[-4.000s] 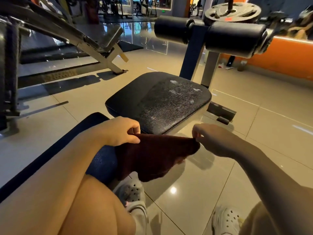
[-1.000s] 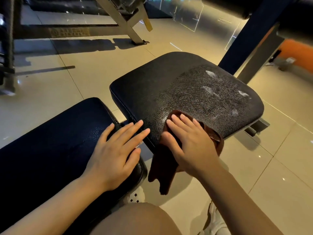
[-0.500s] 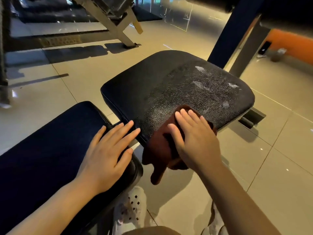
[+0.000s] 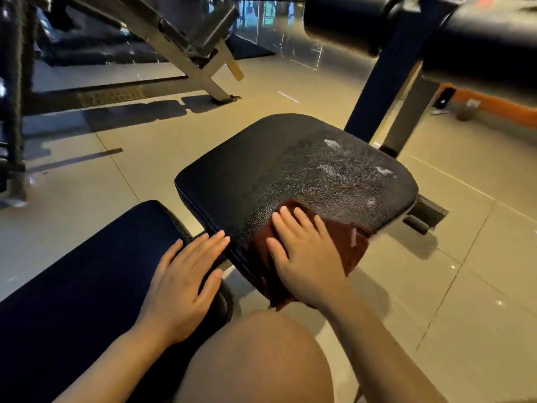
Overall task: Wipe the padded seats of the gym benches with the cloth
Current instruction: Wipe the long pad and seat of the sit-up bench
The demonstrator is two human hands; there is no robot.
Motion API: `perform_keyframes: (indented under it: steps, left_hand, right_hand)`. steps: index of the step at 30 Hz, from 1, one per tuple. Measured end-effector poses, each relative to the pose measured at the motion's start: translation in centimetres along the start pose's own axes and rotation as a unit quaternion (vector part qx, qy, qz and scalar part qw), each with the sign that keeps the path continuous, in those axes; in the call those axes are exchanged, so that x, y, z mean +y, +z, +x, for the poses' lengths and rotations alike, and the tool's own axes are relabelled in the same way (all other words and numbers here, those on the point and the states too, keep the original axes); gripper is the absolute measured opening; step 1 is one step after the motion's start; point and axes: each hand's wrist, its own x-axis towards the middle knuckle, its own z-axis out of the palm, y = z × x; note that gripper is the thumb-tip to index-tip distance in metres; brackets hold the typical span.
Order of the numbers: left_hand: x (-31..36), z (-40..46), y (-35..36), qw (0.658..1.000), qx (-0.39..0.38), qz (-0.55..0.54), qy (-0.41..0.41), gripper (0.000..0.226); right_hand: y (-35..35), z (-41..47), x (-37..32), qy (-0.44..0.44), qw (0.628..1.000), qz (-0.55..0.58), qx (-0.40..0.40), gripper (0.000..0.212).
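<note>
Seat pad (image 4: 261,170): centre; cloth (image 4: 348,245) on its near edge (partly overhanging), right hand (image 4: 305,257) flat upon it. Back pad (image 4: 87,271): near left, left hand (image 4: 180,286) atop. Roller pads (image 4: 479,48): behind, upper right.

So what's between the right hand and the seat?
The cloth. In the head view the right hand presses flat on it, at the near edge of the seat.
</note>
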Motion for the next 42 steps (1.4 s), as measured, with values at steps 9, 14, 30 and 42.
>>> perform_keyframes:
  steps: [9,14,30,42]
  left_hand:
    - [2.0,1.3,-0.1,0.999,0.045,0.001,-0.025,0.053]
    - [6.8,7.7,2.3,0.998,0.067,-0.003,0.000,0.054]
    - [7.3,8.8,4.1,0.987,0.150,-0.064,0.000,0.043]
    - [7.4,8.9,4.1,0.991,0.128,-0.025,-0.018,0.040]
  right_hand:
    - [-0.8,1.8,5.9,0.148,0.988,-0.020,0.045,0.071]
    - [-2.7,3.7,12.0,0.231,0.972,-0.017,0.045,0.069]
    - [-3.6,0.4,5.3,0.138,0.990,0.011,-0.029,0.086]
    - [-3.4,1.7,8.2,0.199,0.979,-0.028,-0.016,0.071]
